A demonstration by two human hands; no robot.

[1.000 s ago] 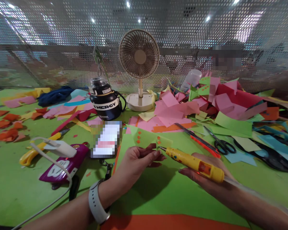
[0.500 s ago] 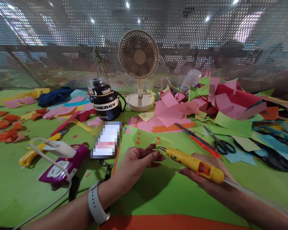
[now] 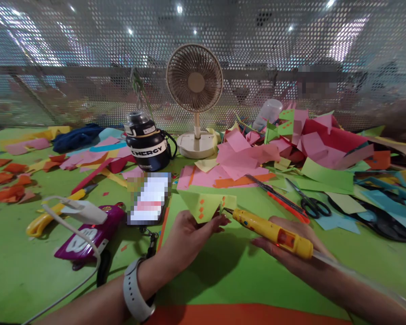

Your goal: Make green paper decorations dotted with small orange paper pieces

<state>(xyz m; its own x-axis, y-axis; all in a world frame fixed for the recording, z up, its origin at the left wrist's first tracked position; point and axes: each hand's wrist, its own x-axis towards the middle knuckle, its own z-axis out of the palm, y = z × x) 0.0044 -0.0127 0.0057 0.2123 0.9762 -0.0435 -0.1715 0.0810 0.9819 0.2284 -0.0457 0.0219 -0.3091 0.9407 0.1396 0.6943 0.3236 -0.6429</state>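
Note:
My left hand [image 3: 189,237], with a pale watch strap on its wrist, pinches a folded yellow-green paper piece [image 3: 209,205] marked with small orange diamonds. In my right hand [image 3: 291,253] is a yellow pen-shaped tool [image 3: 270,231] with a thin dark tip and a reddish window near its rear. A pale translucent cord or stick trails from its back end. The tool's tip lies at the paper's right edge, close to my left fingertips; whether they touch I cannot tell. Below both hands lies a large green sheet [image 3: 250,280].
A phone [image 3: 150,198] and a purple power strip [image 3: 91,234] lie left, beside a yellow-handled cutter [image 3: 54,214]. Behind stand a dark flask [image 3: 149,151] and a fan [image 3: 196,83]. Scissors [image 3: 311,203], a red cutter [image 3: 287,205] and heaped pink paper [image 3: 240,151] are right.
The paper piece in my left hand has tilted and now folds up more, its left diamonds shifting right and down. My right hand with the yellow tool has barely moved.

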